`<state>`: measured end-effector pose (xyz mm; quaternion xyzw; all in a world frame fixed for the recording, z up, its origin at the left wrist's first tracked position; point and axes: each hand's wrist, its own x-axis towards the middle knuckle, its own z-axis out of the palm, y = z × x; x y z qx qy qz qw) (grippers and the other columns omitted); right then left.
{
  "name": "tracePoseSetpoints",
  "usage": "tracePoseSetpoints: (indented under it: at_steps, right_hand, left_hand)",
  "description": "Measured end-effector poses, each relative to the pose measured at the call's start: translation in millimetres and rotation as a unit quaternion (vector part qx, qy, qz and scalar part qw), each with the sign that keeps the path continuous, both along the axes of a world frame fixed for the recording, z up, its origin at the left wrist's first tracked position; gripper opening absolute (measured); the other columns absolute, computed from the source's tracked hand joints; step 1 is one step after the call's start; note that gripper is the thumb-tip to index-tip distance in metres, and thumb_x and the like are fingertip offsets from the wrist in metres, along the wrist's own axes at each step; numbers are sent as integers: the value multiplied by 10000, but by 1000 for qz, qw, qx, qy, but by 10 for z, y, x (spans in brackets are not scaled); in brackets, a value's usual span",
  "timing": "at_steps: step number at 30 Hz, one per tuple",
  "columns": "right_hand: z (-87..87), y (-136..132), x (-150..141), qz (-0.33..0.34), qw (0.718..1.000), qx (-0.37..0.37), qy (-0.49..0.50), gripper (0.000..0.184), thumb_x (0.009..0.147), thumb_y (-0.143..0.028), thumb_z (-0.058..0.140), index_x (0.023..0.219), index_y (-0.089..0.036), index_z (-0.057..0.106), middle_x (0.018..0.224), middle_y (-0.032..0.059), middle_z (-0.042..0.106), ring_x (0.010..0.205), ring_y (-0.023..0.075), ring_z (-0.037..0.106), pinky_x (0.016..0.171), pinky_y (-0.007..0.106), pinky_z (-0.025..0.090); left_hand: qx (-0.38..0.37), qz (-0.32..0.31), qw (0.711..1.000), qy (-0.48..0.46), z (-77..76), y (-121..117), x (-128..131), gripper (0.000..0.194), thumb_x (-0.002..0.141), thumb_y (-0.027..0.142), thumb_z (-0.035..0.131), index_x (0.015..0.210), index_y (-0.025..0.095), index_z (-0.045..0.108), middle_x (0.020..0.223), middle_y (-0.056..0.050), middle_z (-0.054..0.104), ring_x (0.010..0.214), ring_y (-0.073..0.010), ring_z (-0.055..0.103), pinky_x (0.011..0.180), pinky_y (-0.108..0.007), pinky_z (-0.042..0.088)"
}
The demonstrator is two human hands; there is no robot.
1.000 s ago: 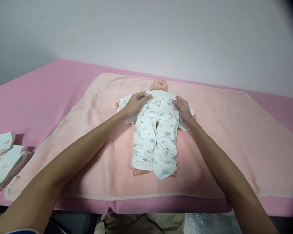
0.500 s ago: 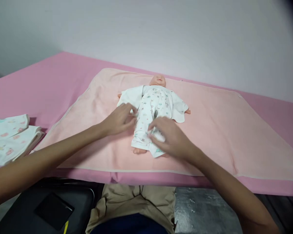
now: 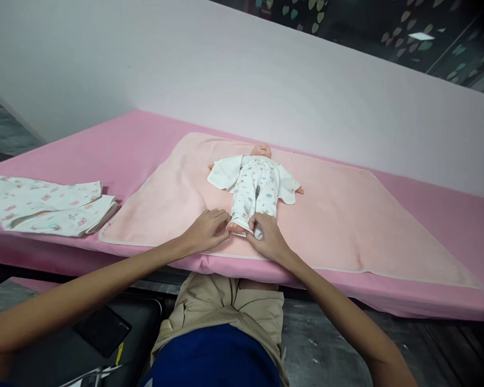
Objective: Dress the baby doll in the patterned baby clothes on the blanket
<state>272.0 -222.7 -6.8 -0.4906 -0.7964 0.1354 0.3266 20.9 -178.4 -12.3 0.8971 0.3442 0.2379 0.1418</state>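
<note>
A baby doll lies on its back on a peach blanket, feet toward me. It has a white top with wide sleeves spread to both sides and printed white trousers. With thumb and fingers closed, my left hand pinches the hem of the trouser leg at the left, beside a bare foot. My right hand pinches the other side of that same hem. It partly covers the second trouser leg, and the second foot is hidden.
Folded printed cloths lie at the left on the pink bed cover. A white wall stands behind the bed. Below the front edge, a black chair seat holds a dark flat object.
Both hands have come down from the doll's legs to the trouser hem and closed on it. The view has shifted, showing more of the folded cloths and a dark window.
</note>
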Motion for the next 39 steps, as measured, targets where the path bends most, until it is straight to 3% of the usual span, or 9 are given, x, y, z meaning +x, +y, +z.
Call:
tracePoseSetpoints:
  at_steps: [4,10,15,21,25,28,32,36,39]
  right_hand:
    - [28,-165,1,-24,999,37,-16,168,884,-200,646,928,-265,497,977,56,659,985,300,619,947,465,472]
    - [-51,-512,404,-37,993,62,-94,331,997,-388,728,1265,-267,576,1378,166,644,1314,412,571,1102,599,452]
    - [-186,-452,695,-89,995,-39,11,289,989,-462,751,1169,-273,626,1141,111,707,1073,355,660,951,535,539]
    - [-138,-369,674,-74,992,-78,66,146,981,-361,714,973,-255,614,910,23,679,865,258,635,820,405,490]
    - [-73,-456,638,-96,994,-5,58,97,931,-227,643,966,-247,556,915,14,644,845,233,605,818,380,473]
    - [-70,-521,622,-92,992,79,-43,197,890,-146,640,1038,-238,546,969,38,653,887,248,599,849,396,462]
    - [-148,-680,645,-95,958,201,-183,267,901,-71,602,1112,-227,553,951,64,663,864,275,581,794,410,433]
    - [-223,-764,903,-39,953,244,-178,242,935,-117,629,1142,-224,567,957,71,690,856,270,604,777,408,448]
    - [-219,-455,1230,-67,958,238,-147,149,988,-186,618,1130,-233,609,934,71,693,847,272,626,788,422,474]
  left_hand:
    - [-6,53,998,-24,20,-202,-100,70,932,284,560,962,241,515,876,-32,653,833,-255,603,808,-417,441]
    - [76,81,993,33,62,-516,-31,214,904,348,660,1023,222,534,1096,-134,659,1010,-338,588,869,-493,457]
    - [138,24,987,76,77,-471,482,343,1021,505,612,1146,186,622,1199,-200,669,1082,-389,574,900,-535,441]
    - [165,7,976,140,75,-280,799,158,1014,322,598,1027,174,651,1076,-193,715,1022,-378,614,889,-533,424]
    - [149,35,982,107,178,-321,722,82,969,264,602,996,192,630,1034,-133,727,989,-325,634,912,-495,428]
    - [160,34,981,107,223,-407,704,80,952,239,588,1005,188,619,1009,-116,717,966,-309,626,905,-483,431]
    - [153,18,982,110,214,-482,594,123,971,276,584,1052,187,611,1044,-122,714,982,-315,624,902,-488,440]
    - [117,38,990,66,173,-217,283,175,983,302,586,1116,190,606,1123,-120,715,1034,-318,625,924,-484,451]
    - [119,93,987,50,101,352,108,222,968,231,552,1176,184,615,1230,-152,708,1116,-347,619,933,-495,457]
